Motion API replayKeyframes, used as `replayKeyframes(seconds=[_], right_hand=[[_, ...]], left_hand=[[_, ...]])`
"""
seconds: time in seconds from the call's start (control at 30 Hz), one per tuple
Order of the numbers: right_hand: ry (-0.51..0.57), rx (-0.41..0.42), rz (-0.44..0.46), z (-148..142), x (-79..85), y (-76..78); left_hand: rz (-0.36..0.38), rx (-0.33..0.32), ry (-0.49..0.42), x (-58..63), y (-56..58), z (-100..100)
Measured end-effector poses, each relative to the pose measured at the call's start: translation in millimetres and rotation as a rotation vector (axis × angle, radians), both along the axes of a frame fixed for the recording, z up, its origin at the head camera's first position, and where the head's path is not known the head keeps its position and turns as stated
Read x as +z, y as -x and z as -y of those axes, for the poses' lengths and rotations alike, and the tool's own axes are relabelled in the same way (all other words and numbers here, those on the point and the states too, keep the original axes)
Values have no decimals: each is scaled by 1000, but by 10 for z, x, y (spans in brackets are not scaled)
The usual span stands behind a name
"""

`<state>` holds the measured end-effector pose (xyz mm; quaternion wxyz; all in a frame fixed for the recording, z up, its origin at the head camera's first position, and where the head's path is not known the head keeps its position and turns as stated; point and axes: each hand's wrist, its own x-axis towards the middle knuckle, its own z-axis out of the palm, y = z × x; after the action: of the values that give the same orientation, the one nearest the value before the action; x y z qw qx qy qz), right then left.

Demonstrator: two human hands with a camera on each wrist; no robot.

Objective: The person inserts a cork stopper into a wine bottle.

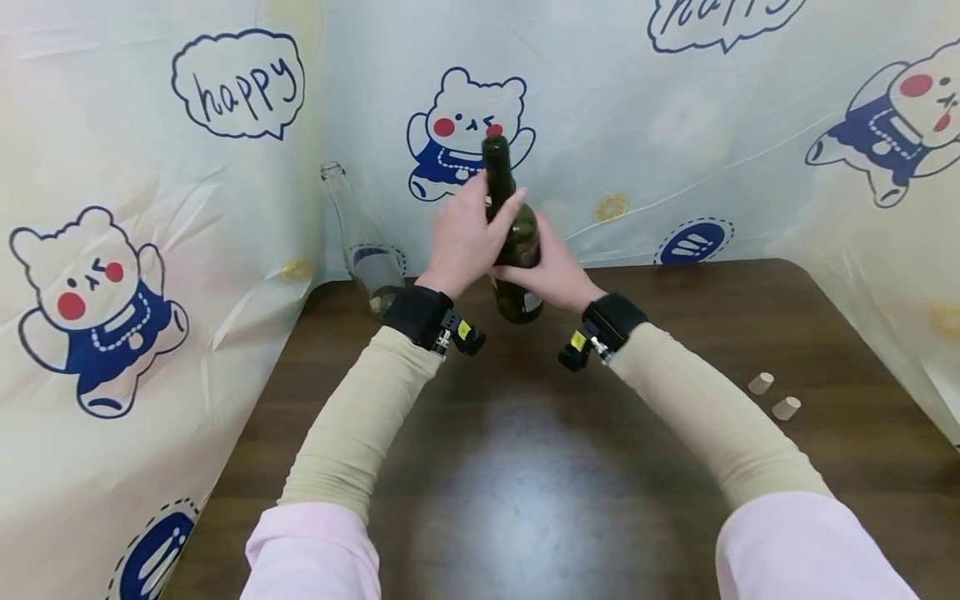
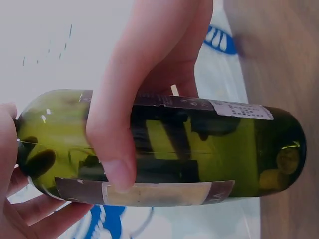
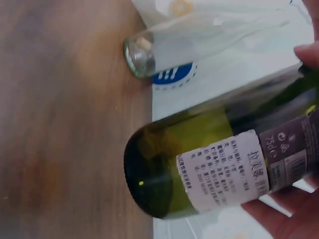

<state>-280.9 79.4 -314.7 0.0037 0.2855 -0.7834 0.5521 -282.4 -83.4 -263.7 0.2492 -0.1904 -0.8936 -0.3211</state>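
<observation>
Both hands hold a dark green wine bottle (image 1: 517, 242) near the far side of the table. My left hand (image 1: 463, 237) grips it around the shoulder, just below the neck. Lower down, my right hand (image 1: 553, 268) wraps the body, its thumb (image 2: 117, 149) lying across the glass by the front label. A white printed label (image 3: 222, 172) shows on the bottle's back. Small tan pieces (image 2: 286, 159), perhaps corks, appear through the glass near its base. Whether the base touches the table cannot be told.
A clear glass bottle (image 1: 367, 250) stands at the table's far left corner, a small tan piece (image 3: 144, 43) visible at its bottom. Two corks (image 1: 761, 383) (image 1: 787, 408) lie at the right of the brown table (image 1: 525, 467). Printed cloth (image 1: 600, 125) hangs behind and beside it.
</observation>
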Motion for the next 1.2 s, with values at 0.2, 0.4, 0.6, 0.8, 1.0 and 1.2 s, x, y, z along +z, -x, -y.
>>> replayKeyframes(seconds=[0.2,0.4,0.6,0.8,1.0,1.2], right_hand=[[-15,-12,-6,-307,-198,-238],[-65,-86,-9,-615,-489,-462],[-67,-118,49,-724,-744,-635],[-66,-138,34,-753,-856,-664],[-80,-156,14,-772,-907,-573],[-58,-121,40,-723,-893,-555]], left_hand=[[-27,-118,27,-64,-214,-190],[-12,-254,66,-242,-372,-388],[16,-289,118,-428,-466,-500],[19,-264,131,-533,-490,-554],[148,-278,-19,-677,-416,-631],[371,-325,-247,-818,-344,-590]])
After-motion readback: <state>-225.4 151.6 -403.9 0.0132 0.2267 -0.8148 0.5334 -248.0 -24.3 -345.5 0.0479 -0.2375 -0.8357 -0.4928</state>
